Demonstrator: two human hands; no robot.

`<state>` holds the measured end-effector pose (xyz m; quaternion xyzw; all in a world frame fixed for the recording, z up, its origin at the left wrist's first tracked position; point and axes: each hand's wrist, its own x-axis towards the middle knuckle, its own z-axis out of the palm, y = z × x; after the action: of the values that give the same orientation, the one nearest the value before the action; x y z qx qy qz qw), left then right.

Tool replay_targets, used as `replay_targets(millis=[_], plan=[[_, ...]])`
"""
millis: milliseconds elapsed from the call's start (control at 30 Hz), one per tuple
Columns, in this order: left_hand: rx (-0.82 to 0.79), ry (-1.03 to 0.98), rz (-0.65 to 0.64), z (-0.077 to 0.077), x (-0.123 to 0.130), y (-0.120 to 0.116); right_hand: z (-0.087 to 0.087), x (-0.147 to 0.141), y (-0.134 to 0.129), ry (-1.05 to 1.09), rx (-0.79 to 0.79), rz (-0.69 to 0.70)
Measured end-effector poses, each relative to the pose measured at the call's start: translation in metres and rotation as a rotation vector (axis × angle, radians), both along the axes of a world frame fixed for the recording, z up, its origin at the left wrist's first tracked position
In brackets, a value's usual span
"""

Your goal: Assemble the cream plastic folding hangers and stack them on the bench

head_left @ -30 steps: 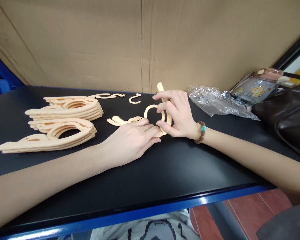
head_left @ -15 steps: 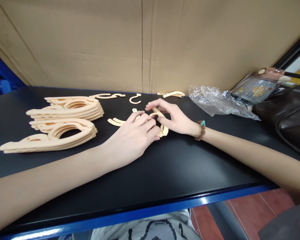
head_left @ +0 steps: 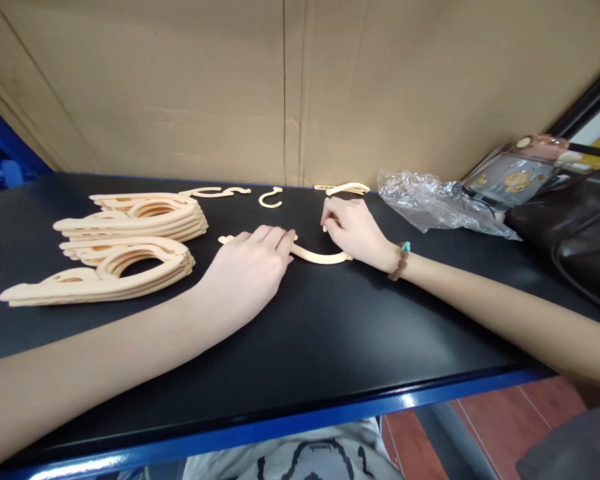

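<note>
Fingers of the left hand (head_left: 247,270) lie close together over one curved beige part (head_left: 321,257), which I see stretching across the black table (head_left: 340,333) between the two hands. One tip pokes out left of that hand; I can't tell whether it's the same piece. The right hand (head_left: 357,230) is curled just beside the part's far end, a sliver of beige under its fingertips, but whether they pinch it I can't tell from here. I count two stacks of beige hangers (head_left: 80,287) at left, their layers too merged to number, and toward the back one loose hook (head_left: 271,205). Right, one crumpled plastic bag (head_left: 423,203), one clear pouch (head_left: 505,180) and one dark bag (head_left: 575,233).
</note>
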<state>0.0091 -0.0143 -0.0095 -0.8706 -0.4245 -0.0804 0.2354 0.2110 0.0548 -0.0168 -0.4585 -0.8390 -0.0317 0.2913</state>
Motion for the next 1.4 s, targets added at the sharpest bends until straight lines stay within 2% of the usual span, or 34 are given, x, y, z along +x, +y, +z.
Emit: replay_targets(millis=[133, 300, 367, 433, 567, 667, 733, 900, 1033, 1267, 1400], plan=[[-0.019, 0.155, 0.068, 0.009, -0.002, -0.001, -0.002, 0.0, 0.0, -0.032, 0.084, -0.08], [0.023, 0.197, 0.053, 0.012, -0.004, 0.007, -0.003, 0.0, 0.0, -0.087, 0.162, -0.094], [0.026, 0.2, 0.056, 0.011, -0.005, 0.009, -0.001, -0.001, -0.003, -0.079, 0.193, -0.035], [0.022, 0.204, 0.064, 0.01, -0.006, 0.01, 0.003, -0.004, -0.008, -0.078, 0.212, 0.083], [-0.023, 0.196, 0.09, 0.009, -0.005, 0.01, 0.008, -0.009, -0.018, -0.266, 0.203, 0.329], [-0.041, 0.159, 0.091, 0.009, -0.004, 0.01, 0.009, -0.01, -0.021, -0.347, 0.146, 0.391], [-0.05, 0.127, 0.105, 0.009, -0.005, 0.009, 0.008, -0.009, -0.022, -0.334, 0.097, 0.366], [-0.015, 0.138, 0.2, 0.01, -0.005, 0.008, 0.008, -0.009, -0.023, -0.294, 0.079, 0.186], [0.036, 0.171, 0.209, 0.01, -0.007, 0.009, 0.01, -0.011, -0.025, -0.28, 0.052, 0.072], [0.084, 0.118, 0.156, 0.01, -0.006, 0.009, 0.011, -0.011, -0.026, -0.3, 0.043, -0.003], [0.058, 0.141, 0.166, 0.012, -0.004, 0.009, 0.01, -0.011, -0.025, -0.378, 0.048, 0.032]])
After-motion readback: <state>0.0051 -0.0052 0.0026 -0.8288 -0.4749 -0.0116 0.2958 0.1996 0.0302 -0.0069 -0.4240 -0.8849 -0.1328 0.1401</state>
